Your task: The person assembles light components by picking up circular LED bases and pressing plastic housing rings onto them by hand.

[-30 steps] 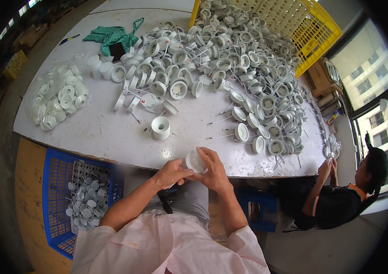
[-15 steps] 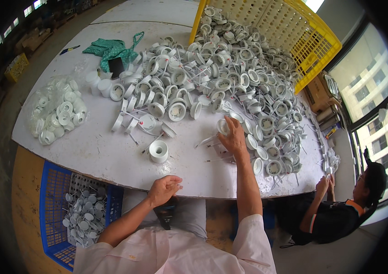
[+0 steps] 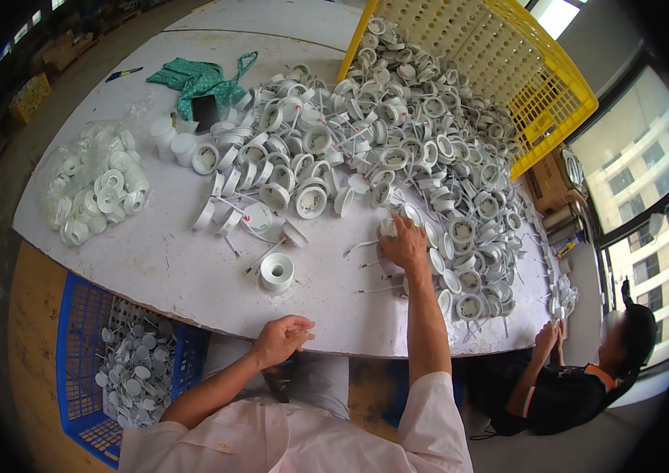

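Note:
My right hand [image 3: 405, 244] reaches to the near edge of a large heap of white lamp housings [image 3: 315, 201] with short wires. Its fingers are bent round one white downlight housing [image 3: 387, 228], which they partly cover. My left hand [image 3: 281, 339] is by the table's front edge, half curled, fingers a little apart, with nothing visible in it. Ahead of it a stacked white ring-shaped piece [image 3: 277, 270] stands upright on the table, a round hole in its top.
A yellow crate [image 3: 559, 94] lies tipped behind the heap. At left sit a clear bag of white rings [image 3: 102, 189], a green cloth [image 3: 196, 83] and a dark phone [image 3: 205, 113]. A blue crate [image 3: 74, 355] of white discs stands below. A co-worker [image 3: 571, 394] sits at right.
My right hand stays at the heap's near edge, its fingers now lower over the housing. My left hand has shifted only slightly. The whole view has tilted a little.

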`<state>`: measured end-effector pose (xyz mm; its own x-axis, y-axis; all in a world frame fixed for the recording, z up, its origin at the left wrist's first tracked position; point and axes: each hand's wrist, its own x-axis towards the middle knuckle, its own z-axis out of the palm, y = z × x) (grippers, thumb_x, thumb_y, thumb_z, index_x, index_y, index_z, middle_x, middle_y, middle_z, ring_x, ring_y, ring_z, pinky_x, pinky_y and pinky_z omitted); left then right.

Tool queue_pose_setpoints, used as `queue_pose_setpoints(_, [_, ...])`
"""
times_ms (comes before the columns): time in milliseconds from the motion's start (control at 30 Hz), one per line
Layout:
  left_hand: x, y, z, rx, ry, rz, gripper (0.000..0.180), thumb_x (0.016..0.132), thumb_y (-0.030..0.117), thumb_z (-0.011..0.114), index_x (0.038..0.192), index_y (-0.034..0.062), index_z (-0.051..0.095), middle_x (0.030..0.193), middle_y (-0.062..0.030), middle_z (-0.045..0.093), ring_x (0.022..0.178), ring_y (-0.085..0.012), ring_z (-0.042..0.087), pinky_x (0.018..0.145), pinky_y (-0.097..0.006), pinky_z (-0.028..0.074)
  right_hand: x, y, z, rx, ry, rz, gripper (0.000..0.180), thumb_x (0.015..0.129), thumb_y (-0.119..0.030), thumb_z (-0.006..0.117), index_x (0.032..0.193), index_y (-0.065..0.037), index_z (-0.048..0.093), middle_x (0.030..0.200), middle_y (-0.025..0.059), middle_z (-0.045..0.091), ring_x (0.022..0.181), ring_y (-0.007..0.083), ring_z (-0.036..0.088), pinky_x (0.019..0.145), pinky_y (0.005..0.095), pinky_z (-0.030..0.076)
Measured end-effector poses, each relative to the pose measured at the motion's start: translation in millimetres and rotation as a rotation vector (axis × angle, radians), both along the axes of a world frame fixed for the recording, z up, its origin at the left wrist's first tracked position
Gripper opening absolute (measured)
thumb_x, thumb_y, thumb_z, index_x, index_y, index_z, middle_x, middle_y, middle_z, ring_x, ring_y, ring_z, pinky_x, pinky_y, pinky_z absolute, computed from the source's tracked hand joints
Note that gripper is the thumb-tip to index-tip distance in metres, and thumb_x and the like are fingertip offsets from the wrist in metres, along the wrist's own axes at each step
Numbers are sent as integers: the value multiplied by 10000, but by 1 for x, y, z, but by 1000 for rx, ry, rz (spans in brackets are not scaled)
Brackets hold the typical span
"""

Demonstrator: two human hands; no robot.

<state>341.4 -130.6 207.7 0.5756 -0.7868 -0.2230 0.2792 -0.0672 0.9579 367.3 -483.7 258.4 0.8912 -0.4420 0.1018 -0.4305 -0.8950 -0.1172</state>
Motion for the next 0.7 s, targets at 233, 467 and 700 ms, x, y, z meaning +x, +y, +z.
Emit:
queue_pose_setpoints(233, [4,7,-6,-31,-30,-8,252,935,110,558,1140,-35,570,992,-141,676,881,-155,660,657,-251,516,9,8,22,31,-147,-49,586,750,-394,690,1231,-76,583,1205,170,583,1141,315,538,982,413,394])
queue_pose_setpoints(467, [6,5,-1,-71,63,4,244,936,81,549,1150,-34,566,895,-91,663,872,-162,665,690,-259,526,70,-18,5,166,-210,-231,513,793,-438,628,1028,17,659,865,204,686,868,377,657,803,442,505])
queue_pose_setpoints(700, [8,8,1,-74,64,-12,249,942,71,537,1167,-32,562,791,-40,619,887,-170,666,739,-266,527,89,-9,0,105,-400,-229,353,816,-323,560,839,19,645,786,253,648,793,433,631,727,482,493])
